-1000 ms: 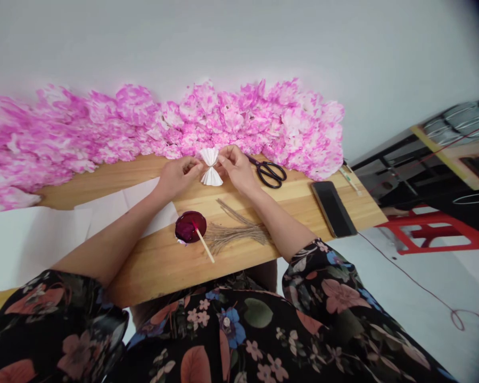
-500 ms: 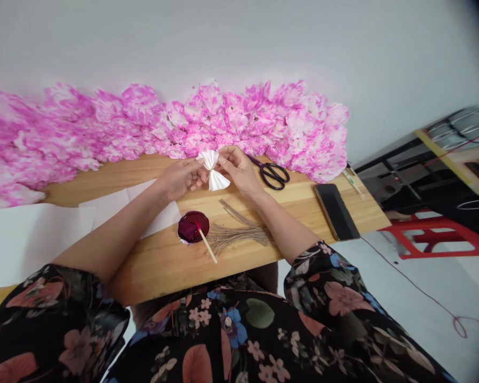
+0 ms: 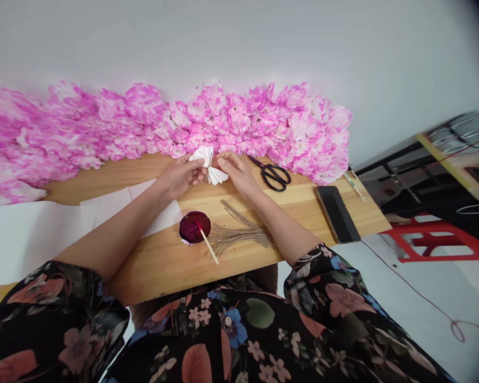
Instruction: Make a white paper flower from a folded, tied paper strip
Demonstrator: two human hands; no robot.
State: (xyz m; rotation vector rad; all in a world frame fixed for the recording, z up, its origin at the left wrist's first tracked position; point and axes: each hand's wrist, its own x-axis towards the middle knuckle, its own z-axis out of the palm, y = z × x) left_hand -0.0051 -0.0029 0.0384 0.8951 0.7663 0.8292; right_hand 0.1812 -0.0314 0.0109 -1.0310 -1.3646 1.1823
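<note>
A white pleated paper piece, cinched at its middle into a bow shape, is pinched between the thumb and fingers of my left hand. A thin tie seems to circle its waist. Just right of the paper is my right hand, with its thumb and forefinger drawn together near the bow; whether they grip anything is too small to make out. Below the hands, a small dish of dark magenta dye has a wooden stick resting in it. Beside it lies a bundle of thin brown twine strands.
Pink and white paper flowers line the table's back along the wall. Black-handled scissors lie beyond my right hand. A phone sits near the right edge of the wooden table. White paper sheets lie left. A red stool stands right.
The paper bow has shifted slightly left and tilted in my left hand. My right fingers have moved off its upper edge, leaving a small gap.
</note>
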